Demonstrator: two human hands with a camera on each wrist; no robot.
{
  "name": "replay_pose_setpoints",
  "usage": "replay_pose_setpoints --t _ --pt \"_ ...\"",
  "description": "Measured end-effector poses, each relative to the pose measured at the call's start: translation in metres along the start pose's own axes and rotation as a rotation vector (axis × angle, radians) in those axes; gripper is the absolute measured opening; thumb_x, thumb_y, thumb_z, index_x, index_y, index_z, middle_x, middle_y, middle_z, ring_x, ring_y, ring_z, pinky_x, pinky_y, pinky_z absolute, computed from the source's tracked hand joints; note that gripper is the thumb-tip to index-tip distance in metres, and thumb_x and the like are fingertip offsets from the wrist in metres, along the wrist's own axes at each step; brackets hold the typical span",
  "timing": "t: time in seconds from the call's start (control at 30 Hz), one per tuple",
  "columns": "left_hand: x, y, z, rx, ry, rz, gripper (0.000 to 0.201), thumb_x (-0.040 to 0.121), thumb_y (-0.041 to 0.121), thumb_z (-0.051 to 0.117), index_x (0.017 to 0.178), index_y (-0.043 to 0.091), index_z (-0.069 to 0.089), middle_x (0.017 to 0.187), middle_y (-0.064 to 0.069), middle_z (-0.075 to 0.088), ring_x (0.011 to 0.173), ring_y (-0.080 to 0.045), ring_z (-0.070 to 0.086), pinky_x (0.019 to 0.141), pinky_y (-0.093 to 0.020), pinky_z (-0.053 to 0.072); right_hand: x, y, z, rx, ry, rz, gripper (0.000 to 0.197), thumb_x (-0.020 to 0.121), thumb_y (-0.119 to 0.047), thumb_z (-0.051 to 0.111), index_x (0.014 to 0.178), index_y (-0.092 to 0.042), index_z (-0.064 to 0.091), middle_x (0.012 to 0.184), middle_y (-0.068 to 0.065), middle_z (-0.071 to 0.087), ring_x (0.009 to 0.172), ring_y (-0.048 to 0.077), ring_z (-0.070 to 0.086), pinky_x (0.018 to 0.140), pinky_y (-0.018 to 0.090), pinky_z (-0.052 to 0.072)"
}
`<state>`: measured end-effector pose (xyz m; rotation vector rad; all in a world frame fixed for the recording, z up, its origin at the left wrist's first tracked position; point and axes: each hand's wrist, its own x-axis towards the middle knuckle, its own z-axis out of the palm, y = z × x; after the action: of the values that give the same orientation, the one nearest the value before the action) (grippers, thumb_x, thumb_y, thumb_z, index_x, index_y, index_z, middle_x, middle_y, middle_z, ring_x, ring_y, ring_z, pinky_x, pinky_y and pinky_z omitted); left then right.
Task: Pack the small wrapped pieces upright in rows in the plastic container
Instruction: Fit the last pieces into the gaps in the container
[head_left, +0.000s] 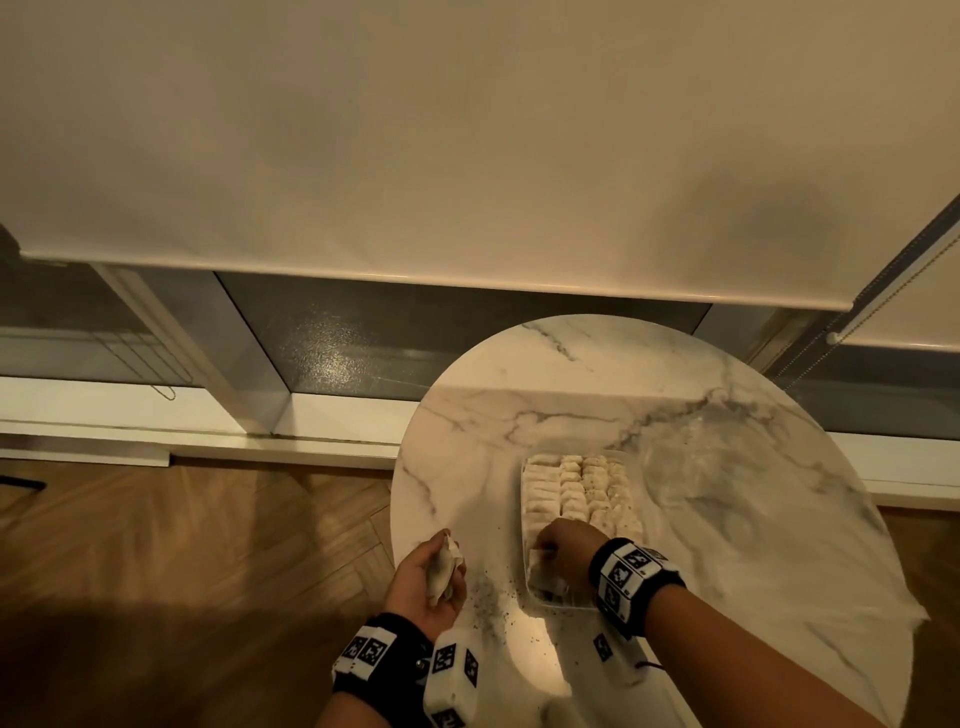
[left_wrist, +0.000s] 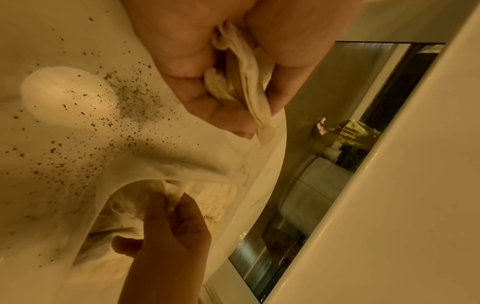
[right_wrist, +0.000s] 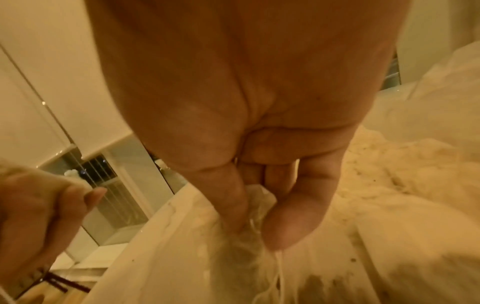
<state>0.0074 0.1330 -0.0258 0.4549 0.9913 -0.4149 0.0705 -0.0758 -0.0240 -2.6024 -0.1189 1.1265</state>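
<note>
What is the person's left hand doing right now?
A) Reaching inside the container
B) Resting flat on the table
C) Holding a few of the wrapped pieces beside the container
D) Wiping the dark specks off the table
C: the left hand grips a small bunch of wrapped pieces above the table, left of the plastic container, while the right hand works inside it.
</note>
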Motion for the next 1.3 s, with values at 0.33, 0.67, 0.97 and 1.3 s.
replay_pose_setpoints --t 0.33,0.67,0.97,1.3 --pt "-0.001 0.0 -0.004 -0.006 0.004 0.033 0.005 0.09 0.016 0.063 0.094 0.014 0.065 0.079 -0.006 0.06 0.053 -0.016 0.056 0.037 -0.02 0.045 0.009 -0.006 -0.003 -0.147 -0.036 -0.093 0.032 0.093 -0.02 0.061 0.123 -0.026 0.068 0.127 -0.001 0.067 0.115 0.019 0.062 0.095 0.026 0.046" --pt "0.002 -0.009 0.002 0.028 0.019 0.037 0.009 0.082 0.016 0.067 0.091 0.014 0.066 0.082 -0.007 0.059 0.065 -0.018 0.052 0.038 -0.021 0.047 0.007 0.003 0.003 -0.225 0.099 -0.116 0.033 0.094 -0.025 0.053 0.125 -0.03 0.065 0.129 0.003 0.062 0.117 0.025 0.059 0.098 0.033 0.048" --pt "0.0 -0.017 0.015 0.047 0.006 0.034 0.006 0.093 0.017 0.061 0.091 0.013 0.065 0.077 -0.008 0.057 0.065 -0.018 0.05 0.038 -0.021 0.047 0.014 0.012 0.007 -0.12 0.238 -0.033 0.023 0.089 -0.023 0.06 0.109 -0.03 0.07 0.115 -0.002 0.066 0.102 0.02 0.064 0.085 0.03 0.053" --pt "-0.005 -0.026 0.032 0.024 -0.09 0.046 0.025 0.097 0.029 0.052 0.102 0.01 0.069 0.086 -0.011 0.067 0.071 -0.022 0.06 0.048 -0.027 0.055 0.001 0.013 0.0 0.365 0.411 -0.071 0.011 0.087 -0.029 0.068 0.096 -0.024 0.073 0.093 -0.006 0.068 0.086 0.011 0.063 0.074 0.022 0.05"
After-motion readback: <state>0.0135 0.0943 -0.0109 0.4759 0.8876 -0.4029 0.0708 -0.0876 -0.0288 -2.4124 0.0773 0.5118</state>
